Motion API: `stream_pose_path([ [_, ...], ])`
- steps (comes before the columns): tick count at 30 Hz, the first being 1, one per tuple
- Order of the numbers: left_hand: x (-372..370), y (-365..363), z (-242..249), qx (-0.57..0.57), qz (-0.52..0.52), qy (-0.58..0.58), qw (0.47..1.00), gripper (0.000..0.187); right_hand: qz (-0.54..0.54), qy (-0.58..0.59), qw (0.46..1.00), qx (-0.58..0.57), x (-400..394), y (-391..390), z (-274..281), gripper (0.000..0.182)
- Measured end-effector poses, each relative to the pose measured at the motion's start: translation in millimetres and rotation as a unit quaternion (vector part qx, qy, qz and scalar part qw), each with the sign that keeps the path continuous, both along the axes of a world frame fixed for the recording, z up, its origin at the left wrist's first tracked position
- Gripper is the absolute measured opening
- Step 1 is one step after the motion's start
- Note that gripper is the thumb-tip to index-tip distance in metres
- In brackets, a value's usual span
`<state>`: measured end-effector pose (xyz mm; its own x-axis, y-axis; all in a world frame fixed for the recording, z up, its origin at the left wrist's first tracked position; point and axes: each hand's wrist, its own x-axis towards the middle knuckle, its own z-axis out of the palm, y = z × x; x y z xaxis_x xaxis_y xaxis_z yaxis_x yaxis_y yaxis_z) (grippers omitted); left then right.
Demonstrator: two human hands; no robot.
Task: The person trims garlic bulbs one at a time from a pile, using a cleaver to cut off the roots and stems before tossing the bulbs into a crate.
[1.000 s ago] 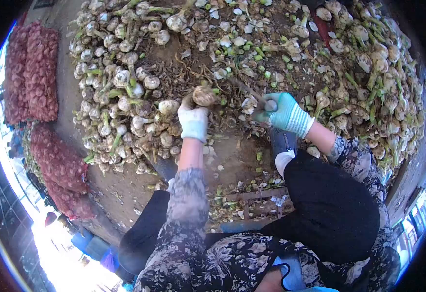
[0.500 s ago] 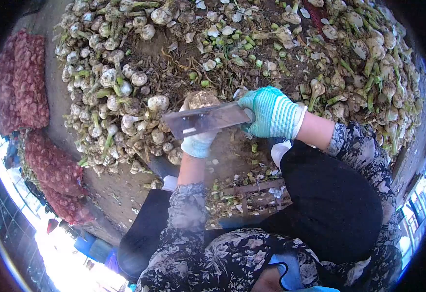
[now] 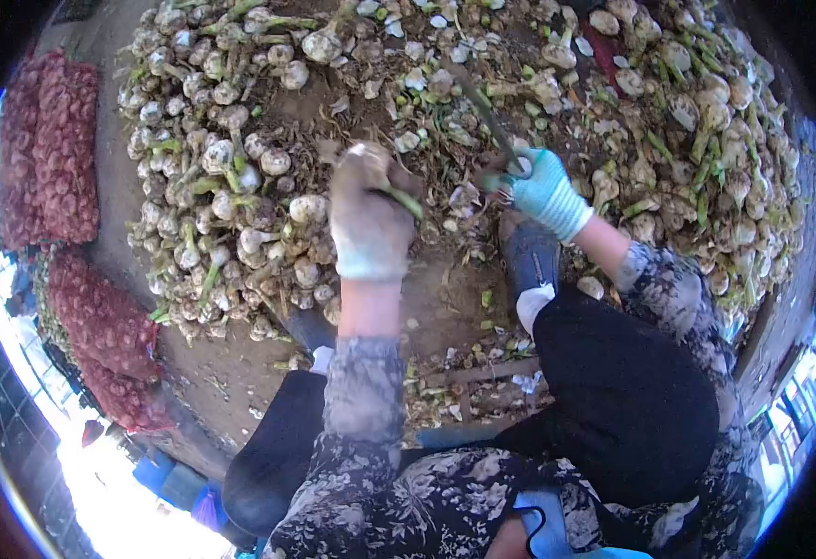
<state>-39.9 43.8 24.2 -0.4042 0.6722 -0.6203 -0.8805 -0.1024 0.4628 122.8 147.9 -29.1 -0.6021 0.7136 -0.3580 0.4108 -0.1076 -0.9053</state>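
Observation:
A dirty white glove covers my left hand (image 3: 369, 219), which is closed round a garlic bulb; a green stem (image 3: 406, 201) sticks out to its right, and motion blurs the fingers. My right hand (image 3: 540, 189), in a teal and white glove, is closed on the handle of a blade (image 3: 484, 114). The blade is seen nearly edge-on and points up and to the left, apart from the bulb. Whole garlic bulbs with stems (image 3: 221, 156) lie just left of my left hand. Cut green stem pieces and peelings are scattered above and between my hands.
A second garlic heap (image 3: 715, 121) lies at the right. Filled red mesh bags (image 3: 54, 154) stand along the left, with another bag (image 3: 105, 326) below them. My shoe (image 3: 531, 253) is on the ground under my right hand, and a wooden piece (image 3: 482, 373) lies between my legs.
The blade has swung from lying flat across my left hand to pointing up and left. My hands have moved apart, and a green stem now shows at my left hand.

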Motion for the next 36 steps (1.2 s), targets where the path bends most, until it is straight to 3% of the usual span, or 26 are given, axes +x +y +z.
stream_pose_path([
  [1,-2,9,-5,-0.026,0.089,-0.078,0.993,0.014,-0.041,0.003,0.977,-0.211,0,-10,20,0.020],
  [5,-17,27,-31,0.013,0.221,-0.056,0.974,0.011,0.044,0.140,0.972,-0.182,-14,-56,16,0.019],
  [6,-11,28,-19,0.052,0.197,-0.092,0.975,0.013,0.034,0.100,0.979,-0.173,-19,-57,13,0.019],
  [8,-11,29,-21,0.015,0.232,-0.106,0.967,0.015,0.010,0.020,0.988,-0.153,-28,-57,4,0.019],
  [11,-10,31,-12,-0.004,0.252,-0.142,0.957,0.021,0.050,0.053,0.983,-0.169,-29,-60,-5,0.013],
  [13,-3,32,8,-0.008,0.257,-0.168,0.952,0.026,0.074,-0.091,0.981,-0.158,-17,-69,-27,0.015],
  [14,9,35,18,0.093,0.175,-0.147,0.969,0.033,0.088,-0.160,0.972,-0.151,-10,-73,-43,0.018],
  [15,29,42,40,0.143,0.065,-0.021,0.987,0.044,0.106,-0.147,0.977,-0.115,0,-78,-58,0.017],
  [16,37,42,47,0.084,-0.013,0.116,0.990,0.052,0.113,-0.085,0.988,-0.060,10,-84,-75,0.017],
  [17,45,41,53,0.017,-0.085,0.249,0.965,0.064,0.111,-0.031,0.993,-0.020,15,-84,-82,0.016],
  [18,38,37,50,-0.035,-0.095,0.387,0.916,0.064,0.093,-0.004,0.995,-0.019,18,-78,-82,0.016],
  [19,31,36,43,-0.085,-0.107,0.515,0.846,0.066,0.070,0.013,0.997,-0.038,16,-71,-70,0.016],
  [21,13,44,19,-0.169,-0.132,0.731,0.648,0.074,0.006,0.019,0.991,-0.132,8,-52,-45,0.016],
  [22,-24,32,-11,-0.257,-0.030,0.718,0.646,0.051,-0.034,-0.015,0.971,-0.236,5,-45,-39,0.016],
  [23,-59,18,-18,-0.391,-0.009,0.588,0.708,0.052,-0.037,-0.053,0.974,-0.218,6,-44,-47,0.016],
  [24,-98,10,-23,-0.543,-0.118,0.526,0.644,0.056,-0.040,-0.092,0.975,-0.199,11,-44,-61,0.017],
  [27,-156,-18,-96,-0.684,-0.208,0.552,0.430,0.057,-0.024,-0.113,0.974,-0.196,13,-49,-78,0.020],
  [29,-167,-14,-101,-0.679,-0.326,0.533,0.385,0.062,-0.006,-0.101,0.967,-0.234,-2,-46,-52,0.021],
  [30,-167,-9,-97,-0.673,-0.333,0.505,0.425,0.062,0.030,-0.118,0.974,-0.193,-4,-40,-36,0.024],
  [33,-144,-18,-105,-0.501,-0.253,0.695,0.449,0.055,0.002,-0.040,0.977,-0.207,2,-27,-43,0.029],
  [34,-133,-20,-112,-0.404,-0.195,0.628,0.636,0.047,-0.016,-0.047,0.990,-0.132,3,-25,-43,0.034],
  [35,-102,-16,-81,-0.211,-0.142,0.524,0.813,0.045,0.065,-0.085,0.989,-0.102,-3,-11,-27,0.040],
  [36,-81,-13,-60,-0.174,-0.154,0.456,0.859,0.049,0.090,-0.086,0.991,-0.056,-6,-7,-19,0.035],
])
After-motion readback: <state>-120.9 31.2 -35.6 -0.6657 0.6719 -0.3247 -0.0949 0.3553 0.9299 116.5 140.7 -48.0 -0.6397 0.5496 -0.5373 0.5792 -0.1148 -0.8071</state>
